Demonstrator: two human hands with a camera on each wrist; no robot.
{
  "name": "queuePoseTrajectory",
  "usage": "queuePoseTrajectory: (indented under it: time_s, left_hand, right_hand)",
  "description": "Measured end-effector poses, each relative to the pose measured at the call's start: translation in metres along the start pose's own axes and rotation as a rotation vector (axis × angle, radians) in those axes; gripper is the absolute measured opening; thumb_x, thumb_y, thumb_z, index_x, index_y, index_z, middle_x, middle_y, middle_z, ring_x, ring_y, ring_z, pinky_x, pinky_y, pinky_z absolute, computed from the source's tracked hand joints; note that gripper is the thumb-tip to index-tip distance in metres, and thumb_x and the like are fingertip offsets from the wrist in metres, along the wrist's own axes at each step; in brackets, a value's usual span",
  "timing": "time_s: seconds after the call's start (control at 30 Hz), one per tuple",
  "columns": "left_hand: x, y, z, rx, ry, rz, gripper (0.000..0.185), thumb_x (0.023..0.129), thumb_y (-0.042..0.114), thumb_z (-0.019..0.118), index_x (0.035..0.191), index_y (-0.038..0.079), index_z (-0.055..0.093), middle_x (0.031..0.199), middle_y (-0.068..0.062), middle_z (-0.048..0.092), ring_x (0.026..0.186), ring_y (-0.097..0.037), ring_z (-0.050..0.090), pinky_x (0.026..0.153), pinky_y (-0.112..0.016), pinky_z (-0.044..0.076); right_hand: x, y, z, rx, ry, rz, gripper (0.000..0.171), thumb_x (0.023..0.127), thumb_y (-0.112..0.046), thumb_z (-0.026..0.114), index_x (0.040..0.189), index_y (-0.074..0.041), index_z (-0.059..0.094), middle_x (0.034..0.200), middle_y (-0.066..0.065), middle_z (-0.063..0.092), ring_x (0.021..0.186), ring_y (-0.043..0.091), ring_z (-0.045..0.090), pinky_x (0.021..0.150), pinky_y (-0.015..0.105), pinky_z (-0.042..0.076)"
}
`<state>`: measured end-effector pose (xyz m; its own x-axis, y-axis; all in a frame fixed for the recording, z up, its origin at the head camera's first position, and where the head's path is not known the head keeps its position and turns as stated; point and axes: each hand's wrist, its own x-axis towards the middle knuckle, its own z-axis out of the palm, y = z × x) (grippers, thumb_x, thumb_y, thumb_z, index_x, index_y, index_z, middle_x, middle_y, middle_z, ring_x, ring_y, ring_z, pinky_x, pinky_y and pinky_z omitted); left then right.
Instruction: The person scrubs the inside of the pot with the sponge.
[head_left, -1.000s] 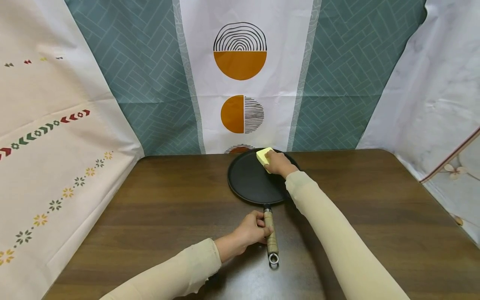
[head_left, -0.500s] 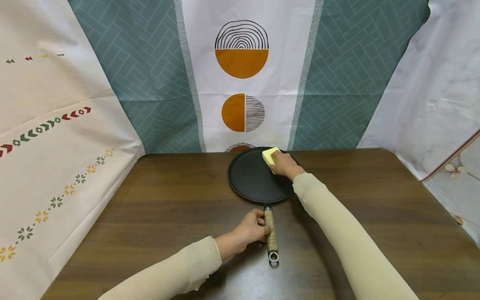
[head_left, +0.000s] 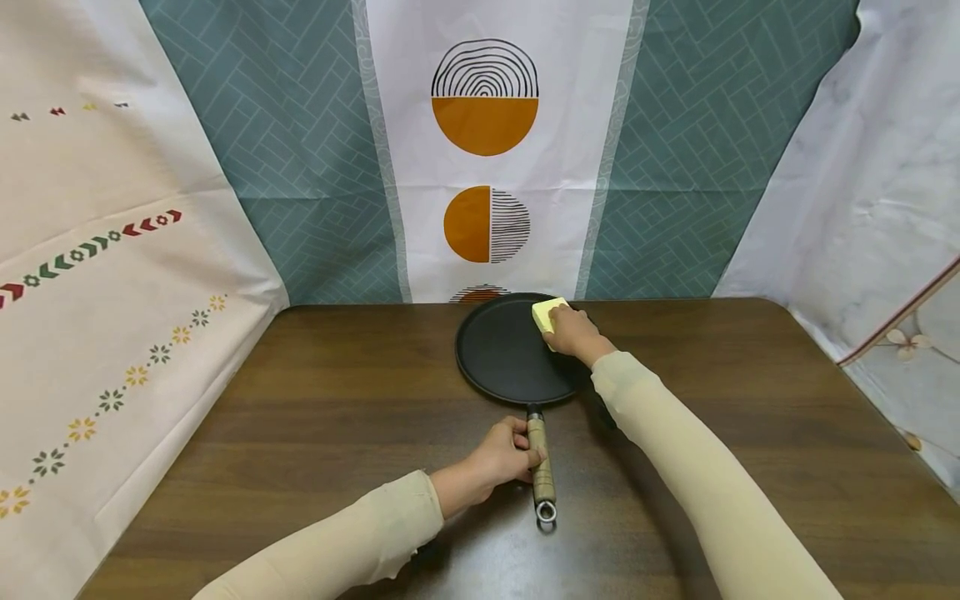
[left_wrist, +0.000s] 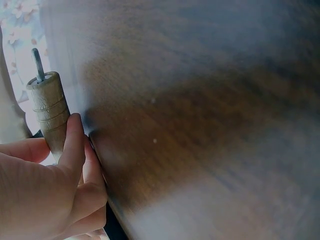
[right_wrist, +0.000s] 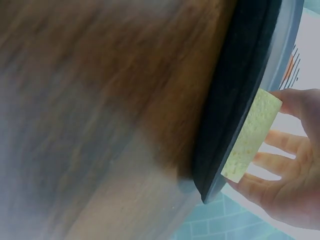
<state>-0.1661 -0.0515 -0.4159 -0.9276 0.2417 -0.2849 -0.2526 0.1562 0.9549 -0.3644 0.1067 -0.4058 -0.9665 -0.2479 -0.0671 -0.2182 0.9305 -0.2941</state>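
Observation:
A round black flat pan [head_left: 506, 350] lies near the table's back edge, its wooden handle [head_left: 540, 462] pointing toward me. My left hand [head_left: 501, 454] grips that handle from the left side; in the left wrist view, thumb and fingers close about the handle [left_wrist: 50, 107], whose metal ring end sticks out past them. On the right part of the pan, my right hand [head_left: 576, 331] holds a pale yellow sponge [head_left: 546, 313] against the cooking surface. The right wrist view shows the sponge [right_wrist: 252, 135] pinched between thumb and fingers, touching the pan just inside its rim [right_wrist: 235, 115].
The brown wooden table [head_left: 337, 400] carries the pan. Behind it hangs a teal and white cloth [head_left: 645, 217] with orange circles. A cream patterned cloth [head_left: 150, 317] borders the left side, and a white marbled cloth [head_left: 862, 200] the right.
My right hand has slid the sponge rightward across the pan, closer to the right rim. The left hand keeps its hold on the handle, and the pan stays in place.

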Motion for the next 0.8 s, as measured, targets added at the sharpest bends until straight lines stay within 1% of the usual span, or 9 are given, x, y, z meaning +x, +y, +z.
queuePoseTrajectory:
  time_s: [0.2,0.4,0.53,0.8]
  left_hand:
    - [0.0,0.0,-0.001,0.0,0.002,0.001,0.041,0.086,-0.01,0.063,0.121,-0.011,0.043,0.092,-0.011,0.042,0.079,-0.023,0.058,0.066,-0.036,0.061]
    - [0.0,-0.001,-0.001,-0.002,-0.003,0.001,0.041,0.085,-0.011,0.063,0.121,-0.011,0.042,0.093,-0.012,0.042,0.079,-0.023,0.058,0.067,-0.036,0.061]
    - [0.0,-0.002,-0.001,-0.004,-0.003,0.004,0.041,0.085,-0.011,0.063,0.121,-0.012,0.042,0.092,-0.012,0.042,0.077,-0.022,0.057,0.066,-0.036,0.061]
    - [0.001,-0.002,-0.002,0.004,-0.004,0.008,0.04,0.086,-0.01,0.063,0.12,-0.011,0.043,0.09,-0.01,0.042,0.077,-0.021,0.057,0.066,-0.036,0.061]
  right_hand:
    - [-0.007,0.0,-0.003,-0.011,0.003,0.01,0.049,0.095,-0.026,0.055,0.134,0.001,0.047,0.131,0.022,0.048,0.11,0.042,0.046,0.085,0.052,0.047]
    - [-0.011,0.003,0.0,-0.021,-0.003,0.008,0.05,0.096,-0.027,0.054,0.135,0.002,0.046,0.134,0.023,0.045,0.112,0.043,0.045,0.082,0.052,0.048]
    - [-0.013,0.005,0.001,-0.011,0.011,0.002,0.05,0.095,-0.027,0.055,0.135,0.002,0.047,0.134,0.022,0.045,0.11,0.043,0.046,0.08,0.051,0.049]
    - [-0.02,0.009,-0.001,-0.021,0.012,-0.026,0.054,0.096,-0.027,0.056,0.139,0.003,0.044,0.14,0.024,0.042,0.111,0.045,0.046,0.082,0.052,0.049]
